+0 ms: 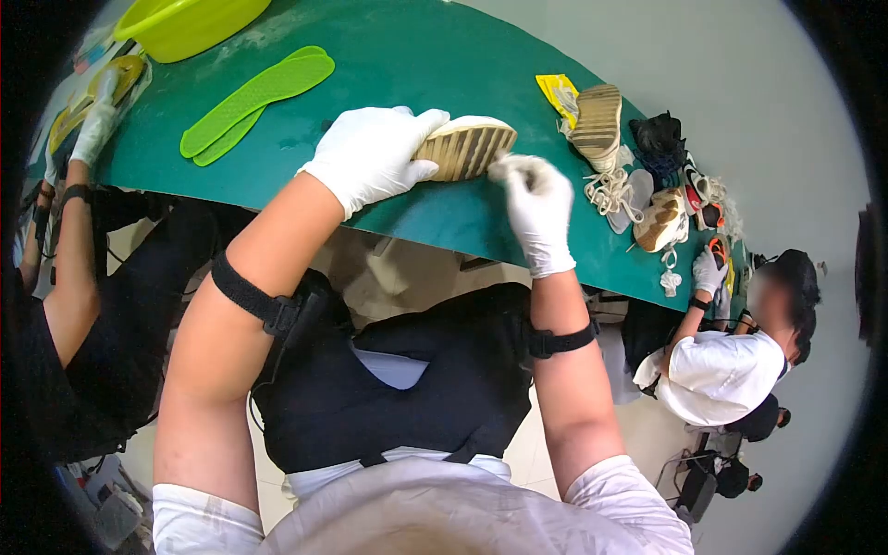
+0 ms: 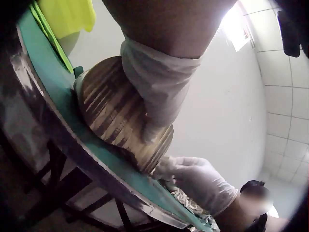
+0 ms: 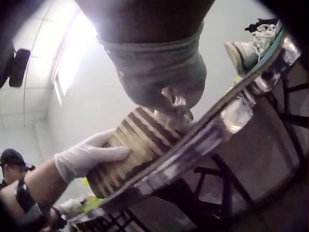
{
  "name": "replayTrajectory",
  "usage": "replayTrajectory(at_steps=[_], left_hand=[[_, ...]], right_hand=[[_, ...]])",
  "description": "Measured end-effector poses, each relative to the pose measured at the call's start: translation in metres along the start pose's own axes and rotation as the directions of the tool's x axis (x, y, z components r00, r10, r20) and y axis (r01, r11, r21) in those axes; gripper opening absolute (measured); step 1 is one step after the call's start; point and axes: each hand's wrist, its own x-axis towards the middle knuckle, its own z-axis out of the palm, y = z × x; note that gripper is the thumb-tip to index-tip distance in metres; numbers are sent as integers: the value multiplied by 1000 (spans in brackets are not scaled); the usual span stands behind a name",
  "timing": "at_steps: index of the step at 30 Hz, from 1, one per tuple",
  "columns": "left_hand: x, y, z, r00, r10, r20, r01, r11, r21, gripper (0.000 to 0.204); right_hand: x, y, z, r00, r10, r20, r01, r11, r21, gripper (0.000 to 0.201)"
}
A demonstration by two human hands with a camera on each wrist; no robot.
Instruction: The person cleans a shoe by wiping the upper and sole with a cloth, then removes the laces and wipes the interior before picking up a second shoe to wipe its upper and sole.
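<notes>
- Green tabletop [image 1: 398, 74] curves out in front of me, with a pale wall [image 1: 768, 139] beyond it.
- Near its close edge I have a shoe [image 1: 467, 153], its striped sole turned toward me.
- My left hand [image 1: 375, 153], in a white glove, grips the shoe, thumb pressed on the sole; the other fingers are partly hidden.
- My right hand [image 1: 539, 208], also gloved, has its fingers curled and pinching a small pale wad [image 2: 165, 167] against the shoe's end.
- Off to the left I see overlapping green insoles [image 1: 254, 97] and a yellow-green basin [image 1: 199, 28].
- To the right lie a yellow packet [image 1: 558, 95], another striped-soled shoe [image 1: 597, 125], white laces [image 1: 610, 194] and a brown-and-white shoe [image 1: 661, 222].
- Farther right, a person in a white shirt [image 1: 726, 370] handles something orange and dark [image 1: 718, 250].
</notes>
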Motion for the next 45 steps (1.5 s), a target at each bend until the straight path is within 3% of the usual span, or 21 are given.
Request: replayTrajectory(at_steps=[2,4,6,7,10,12,14,16,19,20,23,26,28,33,34,36,40,41,42,45], left_hand=[[-1,0,0,1000,10,-17,-10,1000,19,54],[-3,-2,3,999,24,-45,-24,1000,13,54],[-3,-3,5,996,51,-71,-51,999,7,53],[-3,-3,5,994,58,-88,-58,998,1,52],[-3,-5,7,992,65,-111,-65,998,1,52],[-4,-6,7,992,63,-113,-63,998,3,51],[-3,-3,3,995,65,-76,-65,998,-3,48],[-3,-4,4,994,68,-80,-70,997,-21,47],[-2,-1,1,997,52,-64,-54,998,-39,45],[-2,0,-1,998,29,-48,-30,999,-40,45],[-3,-1,1,997,30,-64,-31,999,-25,45],[-2,-1,1,998,24,-51,-25,1000,-13,47],[-3,-1,1,998,32,-55,-32,999,-3,48],[-1,-3,1,998,-1,-65,2,1000,23,53],[-1,-2,-2,999,0,-44,1,1000,26,54],[0,-2,-1,1000,-1,-31,2,1000,25,55],[-2,-2,4,997,28,-71,-27,999,22,56],[-1,-1,3,998,19,-64,-17,1000,25,56],[-3,0,6,997,20,-75,-17,999,33,56],[-4,-5,13,983,66,-171,-58,997,49,55]], right_hand=[[10,-23,3,978,8,-208,35,979,203,7],[14,-41,4,973,-24,-230,57,989,138,8],[21,-42,12,924,-343,-168,331,939,-97,7],[20,-38,17,894,-422,-148,395,901,-181,7],[4,-21,30,875,-466,-130,432,874,-224,11],[-11,-5,36,887,-448,-109,418,881,-221,12],[-23,2,37,953,-300,-30,289,937,-198,14],[-21,4,32,952,-303,-28,293,936,-195,11],[-12,-4,19,995,34,97,-30,999,-38,6],[-10,-14,10,992,49,116,-45,998,-41,8],[1,-28,8,993,35,-110,8,931,366,8],[13,-59,5,980,-81,-182,111,981,160,4],[23,-49,12,891,-432,-135,417,900,-129,10],[10,-19,35,880,-469,-72,444,868,-223,9],[3,-11,35,878,-474,-66,450,865,-222,9],[-9,0,29,925,-369,85,379,890,-253,7],[-12,-2,18,958,-242,155,270,943,-196,3],[-10,-7,14,975,-107,194,149,965,-214,5],[-13,-15,10,974,-120,191,161,964,-212,5],[1,-34,9,989,-133,-66,129,990,-60,14]])
